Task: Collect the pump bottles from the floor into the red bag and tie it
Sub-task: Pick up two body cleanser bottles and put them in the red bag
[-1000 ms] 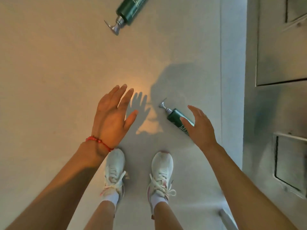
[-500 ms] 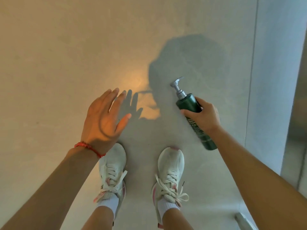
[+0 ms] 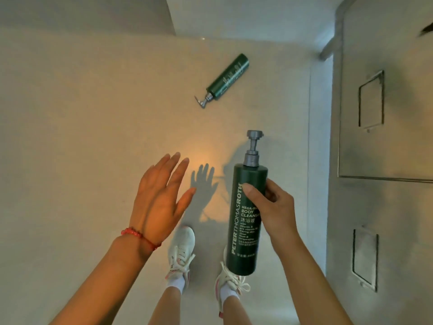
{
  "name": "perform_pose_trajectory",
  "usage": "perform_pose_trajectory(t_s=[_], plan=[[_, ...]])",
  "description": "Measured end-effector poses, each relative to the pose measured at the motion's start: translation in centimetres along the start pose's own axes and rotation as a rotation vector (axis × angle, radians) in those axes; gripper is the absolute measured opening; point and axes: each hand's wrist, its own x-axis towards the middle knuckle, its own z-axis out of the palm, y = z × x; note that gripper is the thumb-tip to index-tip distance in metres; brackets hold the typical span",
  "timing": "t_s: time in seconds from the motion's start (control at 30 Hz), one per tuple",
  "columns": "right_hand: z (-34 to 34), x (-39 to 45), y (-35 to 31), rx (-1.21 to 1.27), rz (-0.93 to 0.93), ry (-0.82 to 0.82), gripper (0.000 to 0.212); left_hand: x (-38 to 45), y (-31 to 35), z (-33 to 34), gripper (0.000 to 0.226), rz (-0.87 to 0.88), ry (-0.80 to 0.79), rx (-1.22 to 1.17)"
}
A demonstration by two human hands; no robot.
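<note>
My right hand (image 3: 271, 207) grips a dark green pump bottle (image 3: 246, 216) with a grey pump head, held upright in the air above my shoes. A second green pump bottle (image 3: 227, 77) lies on its side on the pale floor further ahead, its pump pointing toward the lower left. My left hand (image 3: 159, 198) hovers flat with fingers spread, holding nothing, a red bead bracelet on its wrist. No red bag is in view.
My two white sneakers (image 3: 182, 254) stand on the beige floor (image 3: 82, 137). A grey metal wall with framed panels (image 3: 372, 102) runs along the right side. A wall corner (image 3: 173, 24) rises at the top.
My right hand has lifted the bottle from near the floor and turned it upright, closer to the camera. The view tilted up, so the second bottle is back in sight.
</note>
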Motion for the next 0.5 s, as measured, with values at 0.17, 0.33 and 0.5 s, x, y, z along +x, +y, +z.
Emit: perform_pose_trajectory(t_s=[0.17,0.33,0.5], plan=[[1.1,-5.5,-10.8,0.005,-0.111,-0.019,0.014,-2.0,3.4,-10.0,0.058,-0.042,0.072,0.028],[1.2,-10.5,-18.5,-0.012,-0.167,-0.042,0.017,-4.4,6.6,-17.4,0.056,-0.068,0.115,0.033],[1.2,-14.1,-23.3,0.01,-0.167,0.032,0.014,-5.8,8.2,-23.5,0.058,-0.073,0.16,0.035]])
